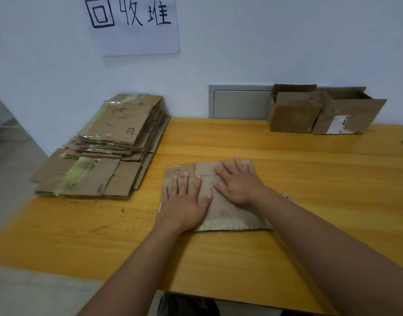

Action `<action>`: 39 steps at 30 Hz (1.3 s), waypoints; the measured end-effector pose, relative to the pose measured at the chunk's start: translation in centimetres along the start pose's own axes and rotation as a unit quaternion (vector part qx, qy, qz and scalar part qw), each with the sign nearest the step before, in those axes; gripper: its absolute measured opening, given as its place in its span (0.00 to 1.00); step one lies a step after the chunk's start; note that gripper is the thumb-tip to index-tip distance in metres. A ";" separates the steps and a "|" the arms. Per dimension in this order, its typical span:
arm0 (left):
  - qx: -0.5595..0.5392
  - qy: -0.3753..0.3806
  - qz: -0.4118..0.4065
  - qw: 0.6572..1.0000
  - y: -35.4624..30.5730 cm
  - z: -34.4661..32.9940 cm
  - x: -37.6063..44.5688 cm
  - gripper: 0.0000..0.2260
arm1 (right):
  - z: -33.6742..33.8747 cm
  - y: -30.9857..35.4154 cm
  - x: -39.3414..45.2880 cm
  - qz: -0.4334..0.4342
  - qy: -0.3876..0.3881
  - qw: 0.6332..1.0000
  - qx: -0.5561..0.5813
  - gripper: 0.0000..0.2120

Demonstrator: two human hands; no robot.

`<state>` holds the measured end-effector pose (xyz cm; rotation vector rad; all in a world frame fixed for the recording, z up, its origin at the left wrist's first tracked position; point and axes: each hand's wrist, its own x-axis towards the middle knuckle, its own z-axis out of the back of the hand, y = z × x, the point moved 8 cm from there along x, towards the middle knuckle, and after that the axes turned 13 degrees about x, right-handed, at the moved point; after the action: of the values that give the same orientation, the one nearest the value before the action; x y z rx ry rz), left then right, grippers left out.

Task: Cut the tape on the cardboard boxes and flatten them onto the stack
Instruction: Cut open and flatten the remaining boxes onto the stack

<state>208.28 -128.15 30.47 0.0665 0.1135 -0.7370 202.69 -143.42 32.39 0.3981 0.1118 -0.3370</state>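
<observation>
Yellow worktop (287,156): one flattened box (228,208) lies mid-worktop under two spread grips, left hand (184,199) and right hand (238,182). One stack (109,144) occupies the left edge; two open boxes (296,112) stand at the far-right corner.

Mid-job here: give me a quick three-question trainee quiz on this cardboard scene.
1. True or false: both hands press flat on the flattened box.
2. How many boxes at the table's far right are not yet flattened?
3. The stack lies on which side of the flattened box: A left, B right?

Key: 1 true, the left hand and right hand lie open on it. 2 two: the left open box and the right open box. 3 A.
</observation>
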 end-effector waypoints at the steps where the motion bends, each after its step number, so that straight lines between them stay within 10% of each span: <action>1: 0.003 -0.002 -0.001 1.000 0.0 0.1 -0.1 0.34 | -0.5 -0.3 0.2 0.002 0.003 1.000 0.002 0.31; 15: -0.001 0.033 0.002 0.999 -2.0 0.2 -1.4 0.42 | -0.3 -2.0 1.1 -0.084 -0.085 0.991 0.060 0.32; 24: 0.002 0.016 -0.079 0.997 1.3 1.6 -0.2 0.28 | -0.8 -0.8 -5.5 -0.111 -0.125 0.984 -0.056 0.33; 30: 0.030 0.019 -0.034 0.999 0.4 -0.6 -0.5 0.39 | -0.8 -2.3 -6.6 -0.183 -0.151 0.967 0.095 0.37; 39: -0.029 -0.123 0.022 0.992 1.1 1.4 -2.1 0.33 | 0.7 -1.9 -6.5 -0.179 -0.037 0.948 0.260 0.16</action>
<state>207.57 -126.07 32.13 -0.0777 -0.1011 -0.6914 195.93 -143.34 33.44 0.8913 0.0177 -0.7460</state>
